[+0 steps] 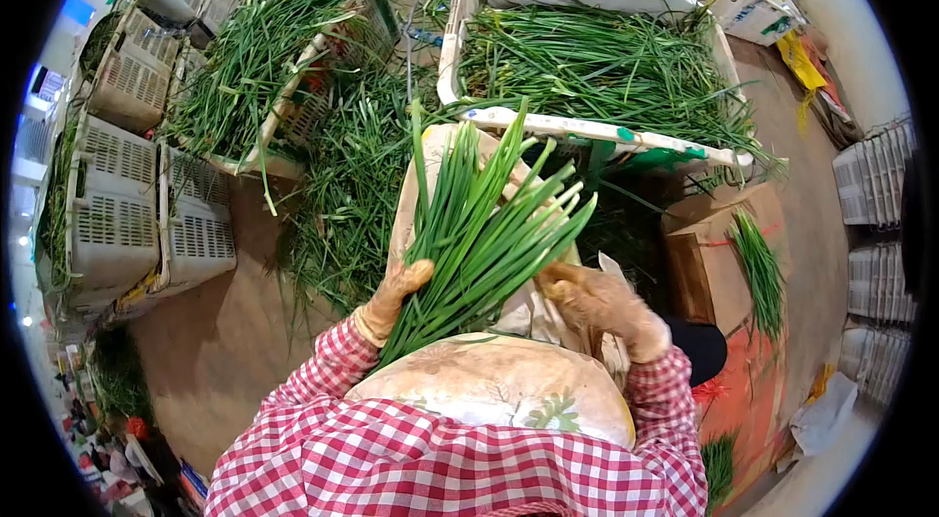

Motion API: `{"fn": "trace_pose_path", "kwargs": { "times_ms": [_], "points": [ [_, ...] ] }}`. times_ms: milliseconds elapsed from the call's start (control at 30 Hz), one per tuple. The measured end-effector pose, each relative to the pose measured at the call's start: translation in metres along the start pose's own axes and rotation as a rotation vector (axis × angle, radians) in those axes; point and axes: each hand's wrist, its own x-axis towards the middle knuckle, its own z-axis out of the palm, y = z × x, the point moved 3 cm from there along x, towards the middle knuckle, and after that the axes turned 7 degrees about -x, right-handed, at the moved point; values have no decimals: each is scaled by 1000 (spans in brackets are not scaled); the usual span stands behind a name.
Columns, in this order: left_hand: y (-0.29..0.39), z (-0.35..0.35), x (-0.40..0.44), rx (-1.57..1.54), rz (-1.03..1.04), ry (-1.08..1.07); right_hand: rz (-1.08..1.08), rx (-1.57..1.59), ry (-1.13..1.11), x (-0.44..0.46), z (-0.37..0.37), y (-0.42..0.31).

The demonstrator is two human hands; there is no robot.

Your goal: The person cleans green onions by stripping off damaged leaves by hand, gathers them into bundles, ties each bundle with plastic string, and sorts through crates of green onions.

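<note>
My left hand point(393, 300), in a stained glove, is closed around the lower part of a fanned bunch of garlic chives point(479, 233). The green stalks lean up and to the right over my lap, their pale ends at the top. Beside the bunch's right edge is my right hand point(602, 307), also gloved, its fingers bent toward the stalks. It is slightly blurred, and whether it touches or grips anything is unclear. Below both hands, a soiled pale apron point(499, 380) with a green leaf print covers my lap.
Ahead stands a white crate point(592, 131) heaped with chives; another full crate point(284, 121) is at the left. Loose greens point(352, 184) lie between them. On the right, a small bunch point(758, 272) rests on a cardboard box point(719, 248). Stacked crates point(112, 209) line the left side.
</note>
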Motion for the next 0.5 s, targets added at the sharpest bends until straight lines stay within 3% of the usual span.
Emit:
{"fn": "trace_pose_path", "kwargs": {
  "times_ms": [67,100,200,233,267,300,367,433,500],
  "points": [
    [11,23,24,172,-24,102,-211,237,63,19,15,-9],
    [18,49,41,470,115,157,-278,325,133,31,21,-13],
    [15,94,68,876,267,153,-170,695,181,44,13,-30],
    [12,92,79,1217,416,47,-117,874,147,51,15,-25],
    [7,98,83,1239,384,8,-317,712,347,68,14,-12],
    [3,106,87,1335,444,-45,-270,692,431,66,7,-13],
    [-5,120,93,1519,584,-140,-210,1025,477,58,-4,-23],
    [-14,134,89,1691,756,-109,-202,1054,533,63,-12,-8],
    [-14,148,85,1639,553,-181,-211,1118,652,64,-25,0]
  ]
}}
